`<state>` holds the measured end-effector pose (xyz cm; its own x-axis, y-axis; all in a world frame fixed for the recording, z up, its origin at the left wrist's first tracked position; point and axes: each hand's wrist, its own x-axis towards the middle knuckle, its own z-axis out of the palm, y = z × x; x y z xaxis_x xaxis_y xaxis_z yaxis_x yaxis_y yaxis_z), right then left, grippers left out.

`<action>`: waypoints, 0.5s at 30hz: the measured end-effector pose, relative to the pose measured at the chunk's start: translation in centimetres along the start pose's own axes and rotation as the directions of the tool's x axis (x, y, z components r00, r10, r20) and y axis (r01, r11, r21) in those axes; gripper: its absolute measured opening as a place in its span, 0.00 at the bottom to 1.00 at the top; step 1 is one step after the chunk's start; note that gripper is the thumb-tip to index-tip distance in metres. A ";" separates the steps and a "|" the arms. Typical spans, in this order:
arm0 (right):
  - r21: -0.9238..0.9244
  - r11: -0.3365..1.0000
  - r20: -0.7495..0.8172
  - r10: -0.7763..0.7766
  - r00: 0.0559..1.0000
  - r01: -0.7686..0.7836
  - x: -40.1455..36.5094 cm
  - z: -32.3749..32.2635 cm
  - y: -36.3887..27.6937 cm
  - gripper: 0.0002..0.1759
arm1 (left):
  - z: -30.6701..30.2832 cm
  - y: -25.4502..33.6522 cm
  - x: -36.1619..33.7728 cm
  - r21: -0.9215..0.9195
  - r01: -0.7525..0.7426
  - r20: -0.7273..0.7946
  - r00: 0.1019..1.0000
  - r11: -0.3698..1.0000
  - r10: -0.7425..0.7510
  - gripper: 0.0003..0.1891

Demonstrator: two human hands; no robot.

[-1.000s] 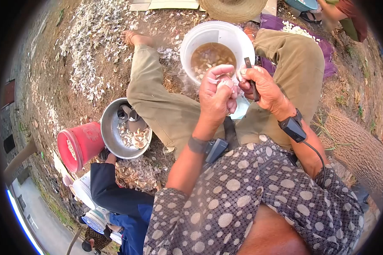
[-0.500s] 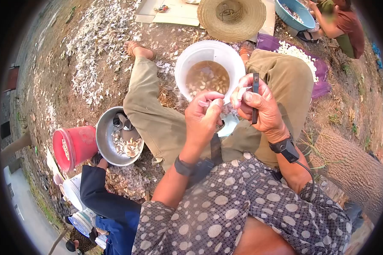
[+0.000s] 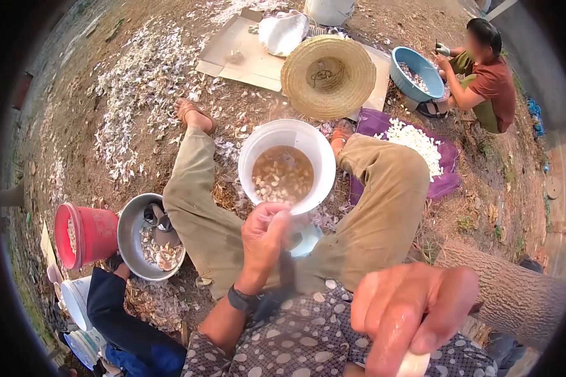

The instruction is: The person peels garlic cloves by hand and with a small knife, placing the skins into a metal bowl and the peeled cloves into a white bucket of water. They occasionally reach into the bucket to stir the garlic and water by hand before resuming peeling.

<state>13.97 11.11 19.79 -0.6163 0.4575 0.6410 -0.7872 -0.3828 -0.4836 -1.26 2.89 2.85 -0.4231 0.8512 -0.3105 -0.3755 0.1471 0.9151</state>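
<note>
My left hand (image 3: 261, 245) is closed, thumb against fingers, just below the near rim of a white bucket (image 3: 319, 190). What its fingertips hold is blurred. The bucket has brownish water with garlic cloves (image 3: 277, 182) in it. Large and close to the camera, my right hand (image 3: 415, 308) is raised over my right thigh and shirt. A pale, smooth garlic clove (image 3: 414, 364) shows between its thumb and fingers, partly cut off by the frame. A dark tip (image 3: 477, 308) sticks out behind this hand; the rest is hidden.
A straw hat (image 3: 352, 69) lies on cardboard (image 3: 233, 53) beyond the bucket. Peeled cloves (image 3: 415, 141) cover a purple cloth (image 3: 443, 179) at right. A metal basin (image 3: 129, 242) and red bucket (image 3: 94, 232) stand left. One person (image 3: 493, 88) sits by a blue basin (image 3: 399, 78); another's dark sleeve (image 3: 119, 314) shows lower left.
My right hand has left the spot over the bucket and come back toward the camera. My left hand is slightly lower and further left. The view has tilted up, showing more ground ahead.
</note>
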 end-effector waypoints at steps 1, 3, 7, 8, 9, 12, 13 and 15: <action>0.008 1.000 0.033 0.028 0.999 -0.028 0.9 1.0 -0.5 0.10 | -0.3 -0.3 -0.1 -0.005 0.052 -0.015 0.999 0.999 -0.052 0.06; 0.027 0.998 -0.001 0.052 0.999 -0.052 1.4 2.2 -0.4 0.11 | -1.1 -1.1 0.0 -0.030 0.025 -0.035 0.999 0.999 -0.026 0.06; 0.144 0.976 -0.001 -0.163 0.987 0.162 1.2 2.0 3.4 0.05 | -2.6 -1.0 -0.5 -0.015 0.060 -0.088 0.994 0.998 -0.061 0.06; 0.173 0.941 0.046 -0.303 0.952 0.292 1.2 1.6 4.6 0.05 | -2.8 -1.1 -0.4 -0.020 0.064 -0.097 0.993 0.998 -0.066 0.06; 0.248 0.953 0.025 -0.184 0.983 0.172 1.1 1.7 4.2 0.03 | -3.1 -1.5 -0.4 -0.022 0.067 -0.110 0.992 0.998 -0.069 0.06; 0.360 0.931 0.041 -0.086 0.995 0.065 1.7 1.5 3.6 0.06 | -3.8 -2.3 -0.2 -0.038 0.085 -0.107 0.990 0.996 -0.089 0.06; 0.326 0.925 0.057 -0.227 0.972 0.197 2.0 1.3 5.5 0.05 | -3.7 -2.3 -0.2 -0.032 0.090 -0.110 0.990 0.995 -0.093 0.06; 0.308 0.907 0.084 -0.326 0.942 0.286 2.4 0.8 6.3 0.06 | -3.7 -2.0 0.0 -0.020 0.096 -0.118 0.988 0.995 -0.098 0.07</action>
<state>7.52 9.16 18.77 -0.3217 0.4881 0.8114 -0.8832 -0.4636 -0.0713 -3.62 0.75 0.09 -0.4790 0.7672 -0.4266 -0.4305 0.2183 0.8758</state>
